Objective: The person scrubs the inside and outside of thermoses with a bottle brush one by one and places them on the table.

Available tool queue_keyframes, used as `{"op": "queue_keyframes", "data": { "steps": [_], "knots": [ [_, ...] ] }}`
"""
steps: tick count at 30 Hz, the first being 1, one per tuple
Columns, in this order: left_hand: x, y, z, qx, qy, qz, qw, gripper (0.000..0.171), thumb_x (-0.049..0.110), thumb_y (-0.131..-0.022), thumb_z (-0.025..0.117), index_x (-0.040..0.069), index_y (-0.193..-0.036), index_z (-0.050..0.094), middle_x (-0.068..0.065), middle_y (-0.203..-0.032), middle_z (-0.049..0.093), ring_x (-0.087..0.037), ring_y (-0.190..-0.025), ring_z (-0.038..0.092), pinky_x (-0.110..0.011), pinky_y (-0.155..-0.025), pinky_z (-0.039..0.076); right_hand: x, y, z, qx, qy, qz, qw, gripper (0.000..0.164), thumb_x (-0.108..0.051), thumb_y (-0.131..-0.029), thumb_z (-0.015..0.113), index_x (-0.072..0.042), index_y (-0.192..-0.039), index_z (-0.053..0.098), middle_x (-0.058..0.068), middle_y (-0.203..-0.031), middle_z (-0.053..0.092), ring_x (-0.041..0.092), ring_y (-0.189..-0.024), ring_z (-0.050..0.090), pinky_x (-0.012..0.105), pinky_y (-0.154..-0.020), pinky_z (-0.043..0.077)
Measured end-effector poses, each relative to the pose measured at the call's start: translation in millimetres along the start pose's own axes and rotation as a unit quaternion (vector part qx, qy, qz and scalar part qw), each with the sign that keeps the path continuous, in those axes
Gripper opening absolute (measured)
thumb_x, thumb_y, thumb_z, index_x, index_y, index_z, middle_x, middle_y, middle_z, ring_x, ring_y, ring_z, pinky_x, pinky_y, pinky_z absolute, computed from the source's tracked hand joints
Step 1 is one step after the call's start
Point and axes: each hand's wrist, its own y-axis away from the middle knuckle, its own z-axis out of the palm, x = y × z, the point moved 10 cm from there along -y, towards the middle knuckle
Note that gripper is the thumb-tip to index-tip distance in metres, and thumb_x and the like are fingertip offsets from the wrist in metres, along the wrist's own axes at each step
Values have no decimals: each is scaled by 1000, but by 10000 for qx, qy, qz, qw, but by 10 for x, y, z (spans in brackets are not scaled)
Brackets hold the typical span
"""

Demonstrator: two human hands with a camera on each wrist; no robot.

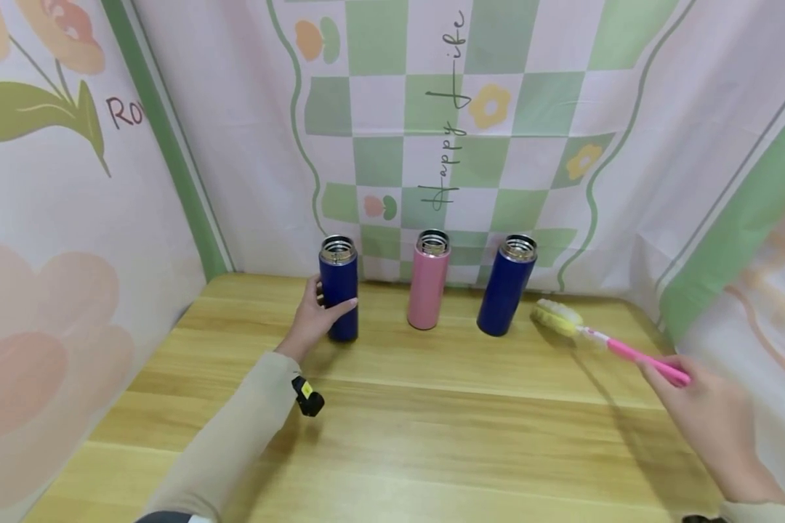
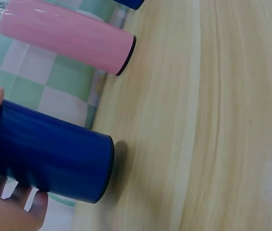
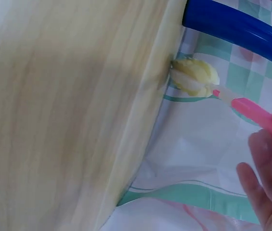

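Hazard, as I judge it: swung leftward, the brush (image 1: 628, 352), held by its handle end in my right hand (image 1: 716, 414), could topple the right bottle (image 1: 505, 294) just beside its head; a slack grip would be the cause. My left hand (image 1: 312, 318) grips the left bottle (image 1: 340, 285), upright and uncapped near the back of the bench (image 1: 432, 436). The pink bottle (image 1: 427, 290) and right bottle block a straight crossing; cloth (image 1: 255, 145) hangs close behind.

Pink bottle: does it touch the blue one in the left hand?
Apart. The head view shows cloth and tabletop between the pink bottle and the held blue bottle.
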Motion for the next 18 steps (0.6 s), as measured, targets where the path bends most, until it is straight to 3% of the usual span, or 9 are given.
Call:
{"op": "queue_keyframes", "data": {
  "steps": [6, 10, 18],
  "knots": [
    [41, 35, -35, 73, -183, 258, 9995, 86, 34, -84, 82, 24, -153, 32, -13, -151, 39, -37, -135, 41, -59, -107, 35, -25, -46, -125, 426, -407, 133, 9982, 18, -12, -76, 82, 1, -86, 74, -30, -60, 46, -12, -45, 28, 21, -39, 24],
    [80, 53, -84, 188, -394, 538, 9976, 85, 29, -80, 86, 23, -150, 38, -12, -145, 47, -34, -130, 46, -58, -105, 37, 27, -85, -157, 495, -583, 526, 9957, 19, -12, -76, 85, 1, -88, 76, -44, -67, 43, -10, -42, 32, 14, -42, 24],
    [162, 127, -104, 24, -806, 1087, 9908, 77, 24, -76, 89, 22, -142, 49, -12, -137, 57, -33, -123, 54, -58, -102, 40, 153, -83, -170, 524, -1083, 1718, 9778, 14, -17, -81, 86, -10, -91, 78, -40, -69, 56, -15, -54, 52, 7, -53, 36]
  ]
}}
